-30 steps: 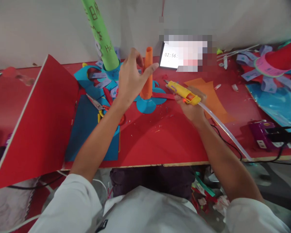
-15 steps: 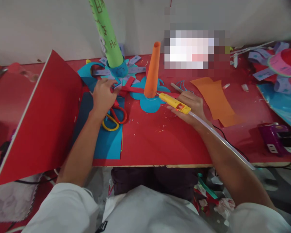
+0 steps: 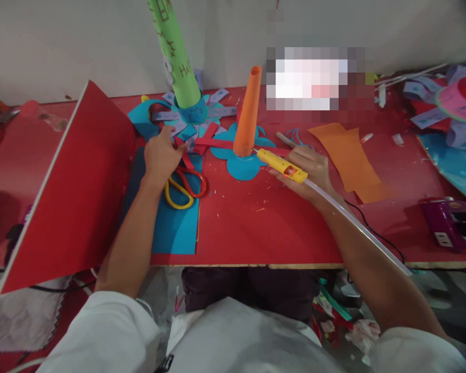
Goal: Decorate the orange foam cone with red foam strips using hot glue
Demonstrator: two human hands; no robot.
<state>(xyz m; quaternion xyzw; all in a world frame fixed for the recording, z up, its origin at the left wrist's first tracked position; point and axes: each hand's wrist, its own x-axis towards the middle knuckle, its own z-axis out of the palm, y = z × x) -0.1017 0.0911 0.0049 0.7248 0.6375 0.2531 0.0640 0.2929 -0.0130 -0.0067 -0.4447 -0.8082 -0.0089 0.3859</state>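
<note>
My left hand [image 3: 162, 155] has its fingers apart over the handles of a pair of scissors [image 3: 178, 194] with red and yellow loops. A small blue paper piece [image 3: 187, 133] lies just beyond its fingertips, by red paper strips [image 3: 213, 142]. My right hand [image 3: 308, 168] grips a yellow hot glue gun [image 3: 281, 164] with a long clear glue stick [image 3: 357, 223] trailing from its back. The nozzle is close to the base of an orange paper cone [image 3: 248, 114], which stands on a blue flower-shaped paper [image 3: 244, 167].
A green lettered tube [image 3: 180, 65] stands in a blue paper ring behind. Left are a red board [image 3: 70, 197] standing on edge and blue sheets [image 3: 174, 233]. Orange paper [image 3: 351, 160], a purple box [image 3: 446, 223] and a pink ring craft [image 3: 460, 98] lie right.
My left hand has let go of the small blue paper piece and drawn back a little, its fingers spreading. My right hand with the glue gun has stayed by the cone's base.
</note>
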